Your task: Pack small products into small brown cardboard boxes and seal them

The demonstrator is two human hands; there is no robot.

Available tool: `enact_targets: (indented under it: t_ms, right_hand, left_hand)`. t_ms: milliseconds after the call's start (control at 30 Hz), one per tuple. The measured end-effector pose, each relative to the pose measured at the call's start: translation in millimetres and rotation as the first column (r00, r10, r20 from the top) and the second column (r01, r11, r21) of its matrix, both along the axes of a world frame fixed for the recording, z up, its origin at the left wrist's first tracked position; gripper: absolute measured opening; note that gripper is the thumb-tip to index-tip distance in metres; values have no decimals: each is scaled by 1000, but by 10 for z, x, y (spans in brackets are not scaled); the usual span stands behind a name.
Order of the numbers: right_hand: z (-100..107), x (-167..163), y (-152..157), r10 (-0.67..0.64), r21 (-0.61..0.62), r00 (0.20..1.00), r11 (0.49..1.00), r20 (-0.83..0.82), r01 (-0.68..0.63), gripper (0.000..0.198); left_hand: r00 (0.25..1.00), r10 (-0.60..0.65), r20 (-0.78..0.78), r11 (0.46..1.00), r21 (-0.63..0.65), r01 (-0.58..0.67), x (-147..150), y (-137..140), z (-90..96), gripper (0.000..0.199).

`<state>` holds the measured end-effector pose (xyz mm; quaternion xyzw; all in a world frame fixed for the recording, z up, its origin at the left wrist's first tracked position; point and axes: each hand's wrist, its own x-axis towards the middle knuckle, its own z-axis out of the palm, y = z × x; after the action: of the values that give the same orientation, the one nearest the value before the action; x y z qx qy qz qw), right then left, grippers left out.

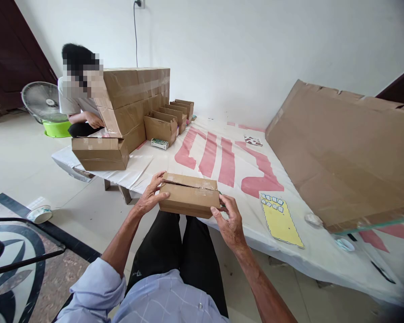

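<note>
A small brown cardboard box (188, 197) is held level at the table's front edge, above my lap. Its top flaps meet along a seam that gapes slightly at the left end, and clear tape shows near the right end. My left hand (152, 194) grips the box's left end, thumb on top and fingers behind it. At the opposite end, my right hand (229, 220) has its thumb against the near corner and its fingers round the right side, partly hidden.
Stacked cardboard boxes (128, 89) stand at the left, near a seated person (79, 98) and a fan (43, 102). Several open boxes (160, 128) line up beside them. A yellow card (283, 224) lies right on the covered table (229, 211); a large cardboard sheet (343, 152) leans behind.
</note>
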<state>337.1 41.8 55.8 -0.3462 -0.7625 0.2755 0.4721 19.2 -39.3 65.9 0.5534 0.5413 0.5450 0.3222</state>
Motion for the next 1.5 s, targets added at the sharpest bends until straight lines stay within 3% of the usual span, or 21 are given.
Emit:
enact_targets:
  t_ms: [267, 433, 567, 767, 900, 1033, 1133, 1200, 1267, 1367, 1500]
  right_hand:
    - [-58, -31, 24, 44, -142, 994, 988, -98, -57, 36]
    - [-83, -41, 90, 108, -270, 976, 950, -188, -157, 41]
    - [-53, -73, 115, 84, -310, 981, 941, -175, -136, 43]
    - [-117, -132, 83, 75, -266, 978, 956, -192, -125, 40]
    - [-264, -1, 301, 15, -166, 990, 985, -139, -39, 40]
    - [-537, 273, 759, -183, 59, 965, 983, 186, 175, 39]
    - [-728, 406, 1014, -225, 150, 869, 973, 440, 176, 31]
    - [-787, 412, 1093, -235, 172, 836, 970, 496, 170, 22]
    - [-778, 370, 1123, -234, 168, 847, 970, 477, 174, 15]
    - [-654, 314, 1136, -265, 27, 904, 962, 336, 272, 14]
    - [-261, 359, 1084, -308, -153, 927, 927, 215, 344, 28]
  left_hand:
    - [998, 20, -57, 1000, 7, -20, -7, -76, -64, 54]
    - [996, 8, -89, 1000, 14, -7, -5, -130, -71, 56]
    - [994, 8, -106, 1000, 25, -6, 6, -163, -69, 57]
    - [995, 12, -98, 1000, 14, -11, -17, -201, -54, 55]
    - [995, 1, -101, 1000, 21, 1, -45, -221, -52, 54]
    - [996, -1, -93, 999, 32, 4, -39, -229, -64, 53]
    - [996, -4, -89, 999, 39, 7, -25, -221, -64, 55]
    - [996, -7, -87, 999, 47, 11, -19, -208, -58, 57]
    - [996, -8, -86, 999, 52, 13, -17, -191, -52, 57]
    - [996, -10, -85, 999, 52, 15, -17, -171, -49, 56]
    - [997, -34, -74, 997, 65, 39, -16, -168, -43, 61]
